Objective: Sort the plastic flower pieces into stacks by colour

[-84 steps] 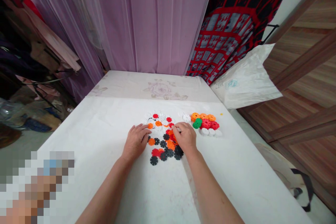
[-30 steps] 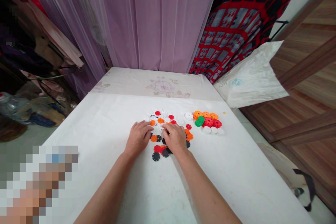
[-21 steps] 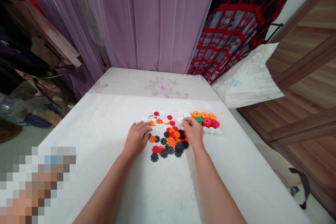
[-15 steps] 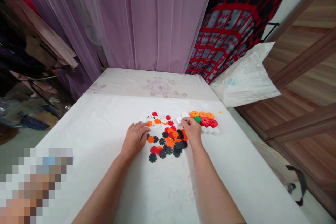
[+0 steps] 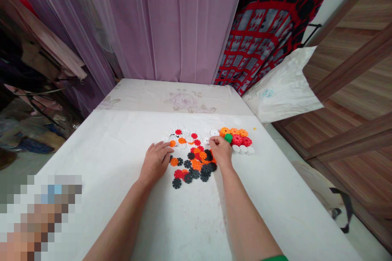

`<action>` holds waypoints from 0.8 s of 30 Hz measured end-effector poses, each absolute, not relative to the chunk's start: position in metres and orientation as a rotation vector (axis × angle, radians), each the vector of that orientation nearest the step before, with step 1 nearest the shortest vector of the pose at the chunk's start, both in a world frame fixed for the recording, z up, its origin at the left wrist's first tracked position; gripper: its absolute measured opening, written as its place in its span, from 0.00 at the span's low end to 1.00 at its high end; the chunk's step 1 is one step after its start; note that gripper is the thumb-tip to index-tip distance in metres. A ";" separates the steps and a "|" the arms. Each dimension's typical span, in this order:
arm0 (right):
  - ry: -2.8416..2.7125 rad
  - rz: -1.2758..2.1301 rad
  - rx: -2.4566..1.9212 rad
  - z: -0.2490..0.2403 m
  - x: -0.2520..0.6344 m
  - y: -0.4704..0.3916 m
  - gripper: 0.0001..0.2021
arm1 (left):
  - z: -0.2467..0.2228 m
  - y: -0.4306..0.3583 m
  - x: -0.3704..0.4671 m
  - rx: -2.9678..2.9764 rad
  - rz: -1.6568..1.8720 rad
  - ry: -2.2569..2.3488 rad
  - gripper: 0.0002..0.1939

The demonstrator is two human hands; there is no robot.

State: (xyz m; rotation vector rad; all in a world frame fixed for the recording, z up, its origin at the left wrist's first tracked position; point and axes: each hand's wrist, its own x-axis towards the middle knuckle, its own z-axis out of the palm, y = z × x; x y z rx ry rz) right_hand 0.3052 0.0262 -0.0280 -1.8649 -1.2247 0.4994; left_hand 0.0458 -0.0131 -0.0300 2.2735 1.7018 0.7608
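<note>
Flat notched snowflake discs in black, orange and red (image 5: pixel 195 164) lie in a loose pile between my hands. White ones (image 5: pixel 183 133) with a few red and orange are scattered just beyond. My left hand (image 5: pixel 156 161) rests palm down at the pile's left edge, fingers loosely stretched, fingertips beside an orange disc (image 5: pixel 172 143). My right hand (image 5: pixel 222 151) is closed in a pinch at the edge of a white snowflake disc (image 5: pixel 206 140). Right of that hand sit joined rows of orange (image 5: pixel 234 132), red (image 5: pixel 241 140) and white discs (image 5: pixel 243 149), with a green disc (image 5: pixel 228 138) at their left.
The white cloth-covered table (image 5: pixel 116 142) has a floral strip at its far end. A white plastic bag (image 5: pixel 284 89) hangs at the right edge. Purple curtains (image 5: pixel 177 24) stand behind. A pixelated patch (image 5: pixel 39 220) covers the lower left.
The view has shifted slightly, so everything sits a little further left. Both hands keep nearly the same places relative to the discs.
</note>
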 end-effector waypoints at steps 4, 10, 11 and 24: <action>-1.257 0.461 -1.851 -0.032 0.307 0.027 0.11 | -0.030 -0.013 0.046 2.268 0.756 1.703 0.15; -1.318 0.441 -1.842 -0.038 0.311 0.027 0.12 | -0.029 -0.013 0.047 2.258 0.761 1.708 0.15; -1.328 0.445 -1.846 -0.038 0.311 0.027 0.11 | -0.028 -0.013 0.047 2.257 0.757 1.709 0.15; -1.443 0.382 -1.847 -0.042 0.314 0.028 0.09 | -0.029 -0.013 0.046 2.265 0.747 1.705 0.15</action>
